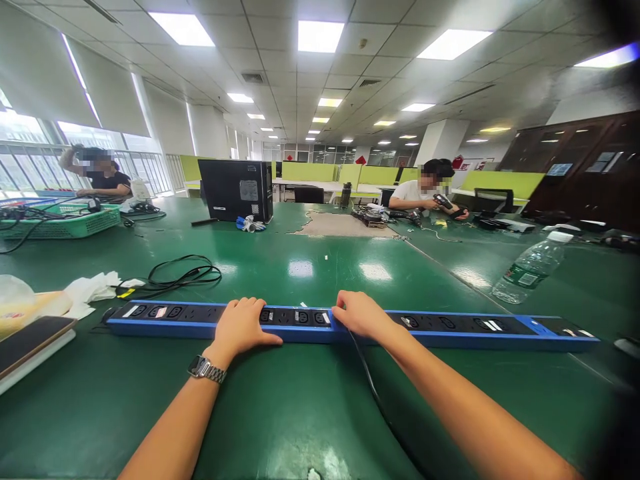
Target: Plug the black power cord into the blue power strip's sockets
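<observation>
A long blue power strip (295,333) with black socket sections lies across the green table. My left hand (243,327) rests over its left half, thumb stretched to the right along the front edge and fingers over the far edge; a watch is on that wrist. Right of the middle, my right hand (361,313) bends over the strip with its fingers curled; what they hold, if anything, is hidden. A black cable (373,387) runs from under this hand toward the table's near edge.
Coiled black cable (187,273), tissues (95,290) and a phone (33,343) lie left. A plastic bottle (535,267) is at right. Behind are a black computer case (235,190), a green basket (75,223) and two people, one handling a dark device.
</observation>
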Action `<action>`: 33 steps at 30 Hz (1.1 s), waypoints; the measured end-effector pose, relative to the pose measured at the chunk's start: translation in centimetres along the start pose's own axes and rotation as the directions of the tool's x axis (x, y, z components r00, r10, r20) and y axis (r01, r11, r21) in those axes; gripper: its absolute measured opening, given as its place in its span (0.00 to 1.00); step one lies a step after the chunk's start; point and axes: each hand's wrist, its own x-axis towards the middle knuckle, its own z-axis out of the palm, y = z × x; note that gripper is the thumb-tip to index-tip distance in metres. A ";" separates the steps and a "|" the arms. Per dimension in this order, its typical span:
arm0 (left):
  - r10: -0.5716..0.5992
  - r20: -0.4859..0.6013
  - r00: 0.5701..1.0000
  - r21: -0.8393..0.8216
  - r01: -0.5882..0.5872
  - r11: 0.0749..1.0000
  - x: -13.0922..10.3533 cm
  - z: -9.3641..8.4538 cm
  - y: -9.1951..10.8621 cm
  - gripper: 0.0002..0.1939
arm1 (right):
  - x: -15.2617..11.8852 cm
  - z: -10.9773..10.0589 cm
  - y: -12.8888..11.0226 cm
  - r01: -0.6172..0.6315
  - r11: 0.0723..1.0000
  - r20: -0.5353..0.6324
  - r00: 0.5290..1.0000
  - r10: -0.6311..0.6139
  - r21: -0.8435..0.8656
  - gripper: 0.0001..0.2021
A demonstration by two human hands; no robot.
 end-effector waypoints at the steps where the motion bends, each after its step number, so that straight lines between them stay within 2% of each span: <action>1: 0.001 -0.002 1.000 -0.001 -0.001 1.000 0.0 0.0 0.0 0.39 | -0.1 0.1 -0.1 -0.011 1.000 -0.008 1.000 0.011 0.003 0.10; 4: 0.002 -0.006 1.000 -0.004 -0.002 1.000 0.0 0.0 0.0 0.38 | -0.4 -0.5 -0.2 -0.020 1.000 -0.049 0.999 0.021 0.016 0.11; 7: 0.007 -0.006 1.000 0.005 -0.007 1.000 0.0 0.1 -0.1 0.38 | -0.5 -2.9 0.5 -0.019 0.999 -0.164 0.986 0.024 0.031 0.11; 9: 0.012 -0.009 1.000 0.010 -0.012 1.000 0.0 0.1 -0.2 0.39 | -0.5 -4.8 1.9 -0.016 1.000 -0.208 0.978 0.017 0.008 0.12; 12: 0.022 -0.016 1.000 0.015 -0.022 1.000 0.1 0.3 -0.3 0.39 | -0.7 -6.3 5.1 -0.019 0.996 -0.132 0.991 0.008 -0.083 0.10; 15: 0.028 -0.025 0.999 0.025 -0.027 0.999 0.1 0.5 -0.5 0.39 | -1.2 -5.7 8.7 -0.063 0.992 -0.039 0.997 0.059 -0.109 0.10; 19: 0.032 -0.022 0.999 0.037 -0.031 0.999 0.0 0.5 -0.5 0.39 | -1.5 -3.8 11.4 -0.062 0.997 -0.033 0.998 0.061 -0.049 0.12; 26: 0.017 -0.010 1.000 0.035 -0.017 0.999 0.1 0.2 -0.2 0.39 | -1.6 -2.4 11.4 -0.065 0.997 -0.019 0.998 0.064 -0.040 0.12; 33: 0.015 -0.012 1.000 0.033 -0.014 0.999 0.1 0.2 -0.2 0.39 | -1.6 -2.4 11.1 -0.034 0.993 -0.013 0.999 0.033 -0.117 0.12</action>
